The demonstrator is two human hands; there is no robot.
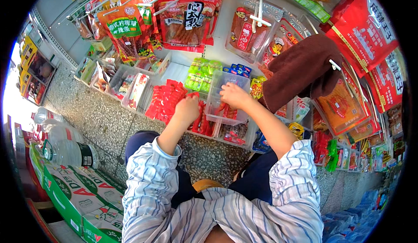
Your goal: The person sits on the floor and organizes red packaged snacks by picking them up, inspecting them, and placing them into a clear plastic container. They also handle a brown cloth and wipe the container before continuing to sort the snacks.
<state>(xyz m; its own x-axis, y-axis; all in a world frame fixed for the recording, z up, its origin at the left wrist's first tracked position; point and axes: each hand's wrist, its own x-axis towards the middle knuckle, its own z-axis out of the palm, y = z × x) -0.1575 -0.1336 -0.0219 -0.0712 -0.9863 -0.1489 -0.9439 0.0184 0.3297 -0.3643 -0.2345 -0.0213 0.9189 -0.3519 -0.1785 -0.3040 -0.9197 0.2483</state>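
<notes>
My left hand (pixel 187 110) is closed around a small red snack packet (pixel 193 95) whose end shows above the fingers. It is over red packets in a bin (pixel 201 122), beside a spread of more red packets (pixel 167 98). My right hand (pixel 234 95) reaches into a clear plastic bin (pixel 241 116), fingers curled; whether they grip anything is hidden. Reddish packets (pixel 228 111) show in or through this bin's lower part. Green packets (pixel 203 74) lie just beyond, with blue packets (pixel 241 69) and yellow packets (pixel 256 87) to the right.
A brown cloth (pixel 300 70) hangs from a display hook close to my right forearm. Bagged snacks (pixel 188 19) hang above the bins. Several snack bins (pixel 122 80) line the shelf leftward. Green-and-white cartons (pixel 78 190) and large plastic bottles (pixel 70 146) stand at lower left on the speckled floor (pixel 107 119).
</notes>
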